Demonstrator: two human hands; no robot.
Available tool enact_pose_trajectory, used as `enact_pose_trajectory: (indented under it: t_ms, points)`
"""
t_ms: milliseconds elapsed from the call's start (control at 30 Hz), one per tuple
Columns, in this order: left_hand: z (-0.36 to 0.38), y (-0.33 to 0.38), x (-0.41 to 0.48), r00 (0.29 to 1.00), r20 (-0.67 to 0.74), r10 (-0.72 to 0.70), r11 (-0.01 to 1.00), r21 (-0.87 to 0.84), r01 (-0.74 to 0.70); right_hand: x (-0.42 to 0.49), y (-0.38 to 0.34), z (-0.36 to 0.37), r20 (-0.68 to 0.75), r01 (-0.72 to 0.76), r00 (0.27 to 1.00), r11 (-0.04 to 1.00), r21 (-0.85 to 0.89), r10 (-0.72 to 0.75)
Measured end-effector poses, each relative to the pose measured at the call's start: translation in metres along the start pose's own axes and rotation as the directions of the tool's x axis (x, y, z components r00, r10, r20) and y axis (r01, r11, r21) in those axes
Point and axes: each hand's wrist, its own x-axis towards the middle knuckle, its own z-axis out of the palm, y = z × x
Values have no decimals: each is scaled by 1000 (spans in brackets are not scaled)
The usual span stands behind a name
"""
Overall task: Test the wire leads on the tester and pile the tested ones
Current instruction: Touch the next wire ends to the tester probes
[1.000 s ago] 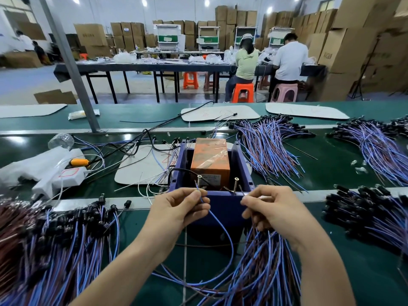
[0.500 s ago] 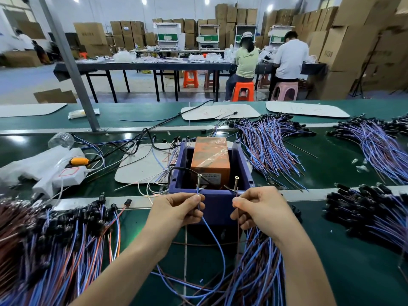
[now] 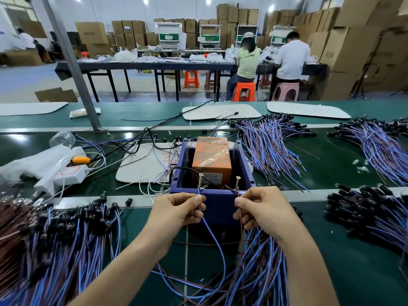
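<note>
At the near edge of the counter, the left hand pinches the blue wire at the left screw of the tester; the right hand pinches the brown wire beside the right screw. A slipping tip would likely give a false fail.

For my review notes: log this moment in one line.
left hand pinches thin blue wire at left metal screw | right hand pinches brown wire at right screw

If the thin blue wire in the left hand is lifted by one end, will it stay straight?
Probably floppy: the thin blue wire sags in a loop below the left hand. Likely very light, since a light pinch holds it. It may snag on the loose bundle of blue and brown wires beneath.
</note>
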Motion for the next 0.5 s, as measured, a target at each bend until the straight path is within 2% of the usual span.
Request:
enact_pose_trajectory:
  t_ms: [233,500]
  points:
    - [1,0,-1,999,39,-8,998,59,6,1,1,0,22,-6,1000,1000,-7,6]
    - [2,-2,0,1000,4,-15,1000,10,15,1,1,-1,24,-5,1000,1000,0,5]
